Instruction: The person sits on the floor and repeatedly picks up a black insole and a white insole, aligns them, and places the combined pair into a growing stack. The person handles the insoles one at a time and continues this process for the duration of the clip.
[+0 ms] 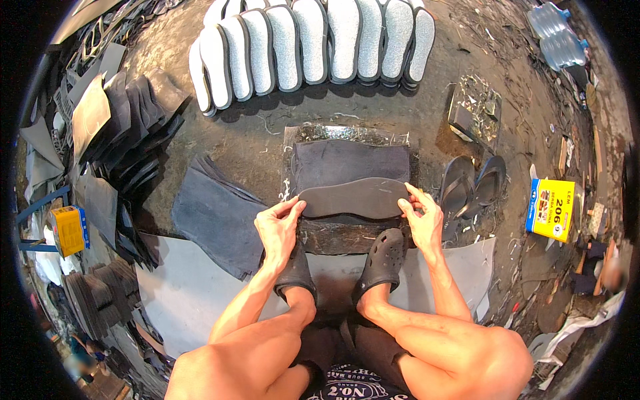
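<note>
Across the far side of the dirt floor (253,140) we see a fanned row of pale speckled foam insoles with dark rims (313,43), and at our left a leaning heap of dark grey cut rubber sheets (127,127). Nearer, a dark blue-grey slab of sheet material (217,213) lies beside our left foot. In front of us sits a square dark cutting block (350,237) littered with shavings, carrying a folded dark grey rubber sheet (353,163).

On that sheet lies the flat dark grey sole-shaped rubber piece (353,198), crosswise. Our left hand (279,227) pinches its left end between thumb and fingers; our right hand (421,217) grips the right end the same way. The piece spans between both hands, just beyond our black perforated clogs (383,257).

We judge the piece could shift off line on the sheet beneath, since only fingertip pinches at the two ends steady it; uneven pull from one hand would skew it.
</note>
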`<control>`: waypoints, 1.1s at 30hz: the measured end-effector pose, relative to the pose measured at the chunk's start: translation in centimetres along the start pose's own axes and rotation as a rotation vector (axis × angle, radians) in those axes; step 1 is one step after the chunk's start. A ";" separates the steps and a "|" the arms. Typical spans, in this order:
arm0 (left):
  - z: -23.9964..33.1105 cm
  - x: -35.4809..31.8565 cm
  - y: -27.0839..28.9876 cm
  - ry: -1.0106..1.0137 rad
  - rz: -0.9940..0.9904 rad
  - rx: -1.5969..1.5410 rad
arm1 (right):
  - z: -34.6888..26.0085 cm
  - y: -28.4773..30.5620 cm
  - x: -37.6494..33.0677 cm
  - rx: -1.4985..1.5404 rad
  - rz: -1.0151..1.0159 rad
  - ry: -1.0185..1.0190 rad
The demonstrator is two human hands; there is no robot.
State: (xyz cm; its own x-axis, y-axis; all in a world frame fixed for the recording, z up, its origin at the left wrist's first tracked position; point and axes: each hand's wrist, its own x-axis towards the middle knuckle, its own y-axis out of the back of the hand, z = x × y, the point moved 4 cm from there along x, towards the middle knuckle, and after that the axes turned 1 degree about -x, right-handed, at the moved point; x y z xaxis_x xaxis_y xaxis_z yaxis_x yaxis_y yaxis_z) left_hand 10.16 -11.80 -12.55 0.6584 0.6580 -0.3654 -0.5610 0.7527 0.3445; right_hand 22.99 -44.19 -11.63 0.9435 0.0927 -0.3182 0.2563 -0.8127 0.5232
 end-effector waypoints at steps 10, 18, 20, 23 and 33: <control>0.2 3.1 -0.4 -0.131 -0.186 0.333 | -0.1 0.6 1.4 -0.245 -0.032 -0.043; 4.4 6.2 1.3 -0.201 -0.310 0.393 | -2.3 2.1 6.3 -0.291 -0.251 0.088; 3.8 9.4 3.5 -0.193 -0.200 0.205 | -3.0 2.6 8.9 -0.102 -0.194 0.089; 1.3 18.9 10.2 -0.112 0.099 -0.344 | -4.3 2.2 15.6 0.124 -0.133 0.083; 3.4 36.4 12.8 0.084 -0.021 -0.271 | -5.2 0.0 33.3 0.366 0.141 0.048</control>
State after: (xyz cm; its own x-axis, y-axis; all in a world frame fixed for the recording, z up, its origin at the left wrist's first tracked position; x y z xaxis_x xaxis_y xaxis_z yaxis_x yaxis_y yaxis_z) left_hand 28.64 21.75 -18.45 0.6341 0.6329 -0.4443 -0.6686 0.7374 0.0962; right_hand 55.54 -38.16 -18.12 0.9751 -0.0145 -0.2211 0.0400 -0.9699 0.2401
